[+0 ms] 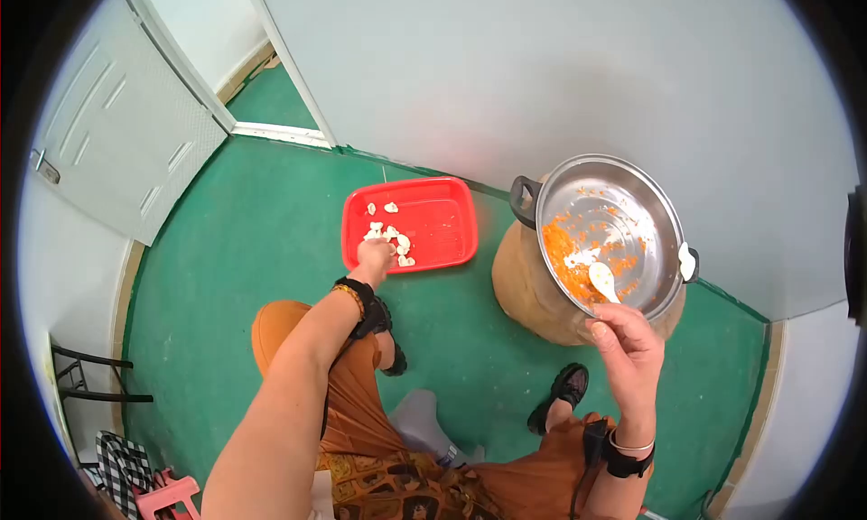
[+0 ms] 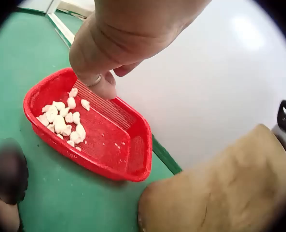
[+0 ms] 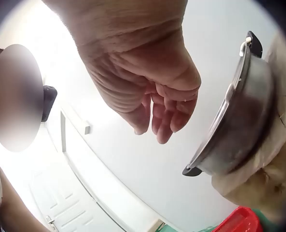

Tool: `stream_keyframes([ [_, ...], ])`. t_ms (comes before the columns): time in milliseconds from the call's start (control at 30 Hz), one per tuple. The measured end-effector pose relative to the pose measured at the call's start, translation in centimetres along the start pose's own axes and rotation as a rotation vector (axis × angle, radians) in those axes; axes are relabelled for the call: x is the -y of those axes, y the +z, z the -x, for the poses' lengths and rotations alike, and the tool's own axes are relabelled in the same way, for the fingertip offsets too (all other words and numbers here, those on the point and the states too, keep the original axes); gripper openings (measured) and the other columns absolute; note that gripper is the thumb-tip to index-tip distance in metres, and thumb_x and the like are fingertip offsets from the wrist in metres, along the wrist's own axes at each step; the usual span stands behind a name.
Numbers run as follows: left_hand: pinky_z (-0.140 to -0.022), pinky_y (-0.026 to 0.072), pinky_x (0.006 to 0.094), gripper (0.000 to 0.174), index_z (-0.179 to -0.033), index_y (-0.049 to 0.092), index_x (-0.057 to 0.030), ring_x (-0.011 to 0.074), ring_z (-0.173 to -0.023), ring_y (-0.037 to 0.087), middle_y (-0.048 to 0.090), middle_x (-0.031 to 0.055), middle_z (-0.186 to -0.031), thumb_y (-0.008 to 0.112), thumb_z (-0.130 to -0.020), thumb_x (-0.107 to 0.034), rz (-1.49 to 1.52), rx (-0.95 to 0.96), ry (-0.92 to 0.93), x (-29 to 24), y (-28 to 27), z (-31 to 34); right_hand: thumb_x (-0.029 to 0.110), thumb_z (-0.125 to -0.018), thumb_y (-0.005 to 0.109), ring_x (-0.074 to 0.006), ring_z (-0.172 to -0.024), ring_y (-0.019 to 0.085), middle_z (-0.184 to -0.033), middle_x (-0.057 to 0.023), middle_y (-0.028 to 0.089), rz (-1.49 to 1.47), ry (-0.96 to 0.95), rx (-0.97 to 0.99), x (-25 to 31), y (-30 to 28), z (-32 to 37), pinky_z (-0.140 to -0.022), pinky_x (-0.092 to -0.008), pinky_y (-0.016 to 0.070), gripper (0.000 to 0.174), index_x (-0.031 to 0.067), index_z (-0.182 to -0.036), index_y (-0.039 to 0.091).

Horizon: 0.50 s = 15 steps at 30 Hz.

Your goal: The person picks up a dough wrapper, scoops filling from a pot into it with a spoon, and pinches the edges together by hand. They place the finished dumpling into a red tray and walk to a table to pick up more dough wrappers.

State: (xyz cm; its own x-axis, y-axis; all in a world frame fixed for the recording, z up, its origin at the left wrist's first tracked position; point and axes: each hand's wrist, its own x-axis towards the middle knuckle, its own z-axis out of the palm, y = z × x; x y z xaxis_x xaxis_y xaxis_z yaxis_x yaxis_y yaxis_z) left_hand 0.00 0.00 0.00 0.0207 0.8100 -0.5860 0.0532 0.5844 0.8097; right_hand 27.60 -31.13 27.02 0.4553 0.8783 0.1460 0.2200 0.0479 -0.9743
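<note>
My left hand (image 1: 377,256) reaches down over white dough pieces (image 2: 61,118), its fingers bent downward with nothing visible between them; the fingertips are partly hidden. The pieces lie at one side of a red plastic basin (image 1: 440,184). My right hand (image 3: 147,92) hovers beside the near rim of a steel pot (image 1: 664,204), fingers loosely curled around nothing. Inside the pot, orange shreds (image 1: 560,245) cling to the bottom and side. A white spoon (image 1: 601,278) leans there, its handle crossing the rim close to the right fingertips in the head view.
The pot stands on a wooden stump (image 1: 519,290) near the grey wall (image 1: 578,78). A white lump (image 1: 685,262) sits on its right handle. My shoes (image 1: 567,389) rest on the green floor (image 1: 271,222). At left are a door (image 1: 108,114) and a pink stool (image 1: 170,495).
</note>
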Motion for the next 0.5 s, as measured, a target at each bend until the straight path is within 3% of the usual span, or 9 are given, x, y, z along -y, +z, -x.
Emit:
stream_keyframes([
  [67,-0.054,0.0495,0.0299,0.020,-0.100,0.054,-0.0073,0.0161,-0.058,0.056,0.060,0.0055,-0.075,0.055,-0.080,-0.006,0.042,0.050,-0.067,-1.1,2.7,3.6,0.000,-0.083,0.062,-0.0112,-0.087,0.059,-0.098,-0.0079,0.061,0.021,0.011,-0.040,0.6,-0.5,-0.7,-0.076,-0.0228,0.0475,0.015,-0.0014,-0.098,0.064],
  [200,-0.050,0.0481,0.0296,0.012,-0.095,0.055,-0.0104,0.0144,-0.053,0.054,0.059,0.0040,-0.073,0.050,-0.088,-0.020,-0.011,0.179,-0.003,-5.3,6.8,9.4,0.002,-0.083,0.062,-0.0094,-0.082,0.057,-0.093,-0.0057,0.062,0.043,-0.046,-0.231,1.5,-3.1,-0.7,-0.071,-0.0215,0.0460,0.015,-0.0027,-0.097,0.064],
  [267,-0.045,0.0448,0.0249,0.023,-0.103,0.056,-0.0096,0.0119,-0.052,0.054,0.057,0.0014,-0.063,0.052,-0.091,-0.029,-0.054,0.248,0.120,-8.2,9.0,12.4,0.004,-0.085,0.061,-0.0083,-0.080,0.056,-0.087,-0.0035,0.062,0.035,-0.054,-0.415,1.8,-5.7,-1.2,-0.071,-0.0214,0.0458,0.014,-0.0032,-0.097,0.064],
  [367,-0.052,0.0417,0.0201,0.029,-0.113,0.054,-0.0042,0.0063,-0.055,0.052,0.056,-0.0023,-0.062,0.052,-0.092,-0.024,0.074,0.390,0.528,-12.4,11.3,16.9,0.009,-0.086,0.061,-0.0078,-0.079,0.056,-0.085,-0.0027,0.063,0.008,-0.072,-0.607,-0.3,-9.9,-1.9,-0.072,-0.0221,0.0460,0.017,-0.0023,-0.099,0.064],
  [400,-0.057,0.0429,0.0199,0.035,-0.122,0.050,-0.0034,0.0060,-0.062,0.052,0.060,0.0020,-0.080,0.056,-0.090,-0.017,0.081,0.415,0.614,-13.7,12.1,18.5,0.011,-0.086,0.062,-0.0080,-0.079,0.056,-0.087,-0.0030,0.063,-0.006,-0.040,-0.644,-1.0,-11.0,-2.1,-0.071,-0.0221,0.0457,0.019,-0.0018,-0.100,0.063],
  [500,-0.066,0.0457,0.0208,0.045,-0.129,0.045,-0.0048,0.0084,-0.079,0.055,0.057,0.0070,-0.104,0.059,-0.086,-0.008,-0.071,0.432,1.037,-15.4,14.7,23.7,0.015,-0.085,0.064,-0.0092,-0.080,0.057,-0.091,-0.0042,0.063,0.030,-0.007,-0.697,-4.0,-13.3,-3.0,-0.071,-0.0230,0.0459,0.025,-0.0006,-0.104,0.063],
])
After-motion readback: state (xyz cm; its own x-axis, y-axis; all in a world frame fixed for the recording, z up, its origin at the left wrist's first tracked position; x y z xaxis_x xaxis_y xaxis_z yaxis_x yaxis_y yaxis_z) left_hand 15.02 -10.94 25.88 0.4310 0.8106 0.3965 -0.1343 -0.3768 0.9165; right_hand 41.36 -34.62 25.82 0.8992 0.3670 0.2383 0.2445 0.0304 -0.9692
